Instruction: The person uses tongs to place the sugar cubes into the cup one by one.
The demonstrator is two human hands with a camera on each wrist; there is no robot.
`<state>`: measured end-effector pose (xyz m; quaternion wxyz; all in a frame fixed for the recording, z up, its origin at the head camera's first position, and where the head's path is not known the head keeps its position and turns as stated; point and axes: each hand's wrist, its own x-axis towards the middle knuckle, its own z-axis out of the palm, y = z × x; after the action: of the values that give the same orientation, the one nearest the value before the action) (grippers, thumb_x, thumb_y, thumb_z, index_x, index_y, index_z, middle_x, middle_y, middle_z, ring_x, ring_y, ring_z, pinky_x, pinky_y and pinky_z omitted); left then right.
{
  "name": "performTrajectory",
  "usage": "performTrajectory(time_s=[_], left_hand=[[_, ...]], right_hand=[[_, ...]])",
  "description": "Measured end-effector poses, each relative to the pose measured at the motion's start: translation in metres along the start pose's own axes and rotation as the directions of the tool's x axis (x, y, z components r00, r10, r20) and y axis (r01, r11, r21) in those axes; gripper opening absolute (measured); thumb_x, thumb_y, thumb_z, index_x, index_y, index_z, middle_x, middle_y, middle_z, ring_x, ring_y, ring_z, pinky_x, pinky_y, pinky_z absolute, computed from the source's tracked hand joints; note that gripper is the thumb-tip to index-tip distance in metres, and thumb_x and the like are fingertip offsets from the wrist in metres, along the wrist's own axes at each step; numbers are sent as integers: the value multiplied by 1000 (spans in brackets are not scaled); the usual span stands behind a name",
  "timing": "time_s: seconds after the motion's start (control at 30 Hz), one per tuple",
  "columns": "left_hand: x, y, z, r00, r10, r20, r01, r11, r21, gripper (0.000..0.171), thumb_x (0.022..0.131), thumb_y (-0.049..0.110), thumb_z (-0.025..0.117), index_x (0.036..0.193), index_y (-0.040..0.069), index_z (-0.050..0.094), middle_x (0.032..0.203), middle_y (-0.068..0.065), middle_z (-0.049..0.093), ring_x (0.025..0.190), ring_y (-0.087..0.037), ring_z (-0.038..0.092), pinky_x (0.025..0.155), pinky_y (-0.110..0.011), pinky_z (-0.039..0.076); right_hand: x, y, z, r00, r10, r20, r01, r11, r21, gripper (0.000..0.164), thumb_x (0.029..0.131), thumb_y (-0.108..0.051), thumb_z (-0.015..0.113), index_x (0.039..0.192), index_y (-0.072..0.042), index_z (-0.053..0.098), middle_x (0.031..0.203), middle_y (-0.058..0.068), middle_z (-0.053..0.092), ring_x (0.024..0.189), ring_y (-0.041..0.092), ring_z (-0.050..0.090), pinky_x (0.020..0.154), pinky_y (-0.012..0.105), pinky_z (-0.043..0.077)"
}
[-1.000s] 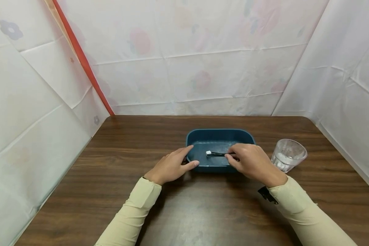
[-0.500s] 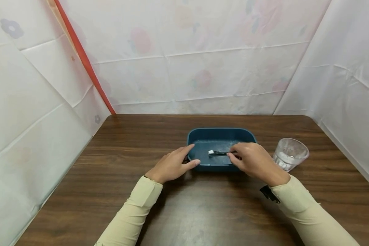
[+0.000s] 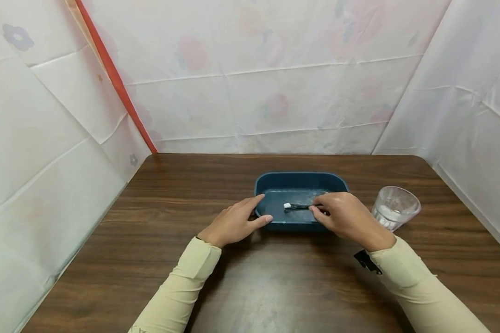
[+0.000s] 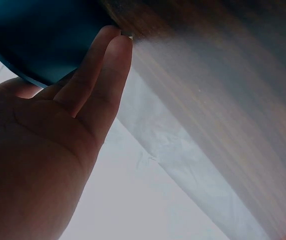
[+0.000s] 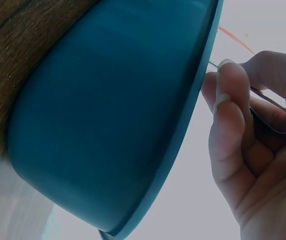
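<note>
A dark blue rectangular tray [image 3: 300, 177] stands on the table. My left hand [image 3: 233, 222] rests against its left end, fingers mostly straight, with the thumb at the near rim; the left wrist view shows those fingers [image 4: 113, 75] alongside the tray's wall [image 4: 37, 30]. My right hand [image 3: 345, 217] pinches thin black tweezers [image 3: 302, 207] over the tray's inside. At their tip is a small white block [image 3: 287, 206]. Whether the block touches the tray's floor, I cannot tell. In the right wrist view, the right hand [image 5: 255, 130] is curled beside the tray's rim, partly hiding the tweezers.
Close to the right wrist, a clear drinking glass [image 3: 396, 208] stands tilted-looking at the tray's right, with whitish contents low inside. A dark wood table [image 3: 183, 180] lies beneath everything. White patterned sheets [image 3: 250, 106] hang behind and at both sides.
The whole head view has shifted slightly. Relative to the tray, the tweezers and white block moved a little to the right. My left hand keeps its place at the tray.
</note>
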<state>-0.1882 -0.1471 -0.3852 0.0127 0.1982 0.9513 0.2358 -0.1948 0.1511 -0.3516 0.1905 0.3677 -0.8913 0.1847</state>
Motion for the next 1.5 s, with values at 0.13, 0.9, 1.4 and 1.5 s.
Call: performTrajectory(time_s=[0.13,0.9,1.4,1.5], left_hand=[[0,0,0,1000,1,1,-1,1000,-3,81,96,69,47,159,21,33,155,-3,43,138,-24,45,109,-48,40],[0,1,-1,1000,-2,12,2,1000,-19,81,96,70,46,159,21,32,156,-3,42,139,-23,44,109,-48,39],[0,1,0,1000,-2,11,2,1000,-14,81,96,69,47,159,21,33,155,-3,43,139,-24,44,109,-48,39],[1,2,-1,1000,-2,11,2,1000,-10,80,96,69,47,159,21,33,155,-4,43,139,-23,44,109,-47,39]], right_hand=[[0,0,-1,1000,0,2,0,1000,3,7,90,-13,75,94,-8,77,82,0,73,70,6,67,61,30,56],[0,2,-12,1000,26,-7,-26,1000,9,7,91,-11,73,94,-7,78,83,0,73,71,9,69,60,31,56],[-2,5,-15,999,-5,-49,5,1000,13,4,90,-8,73,90,-8,77,78,-3,71,65,3,63,58,27,54],[-2,5,-16,998,-16,-61,17,1000,15,4,90,-7,73,90,-8,77,77,-3,70,64,2,61,57,27,53]])
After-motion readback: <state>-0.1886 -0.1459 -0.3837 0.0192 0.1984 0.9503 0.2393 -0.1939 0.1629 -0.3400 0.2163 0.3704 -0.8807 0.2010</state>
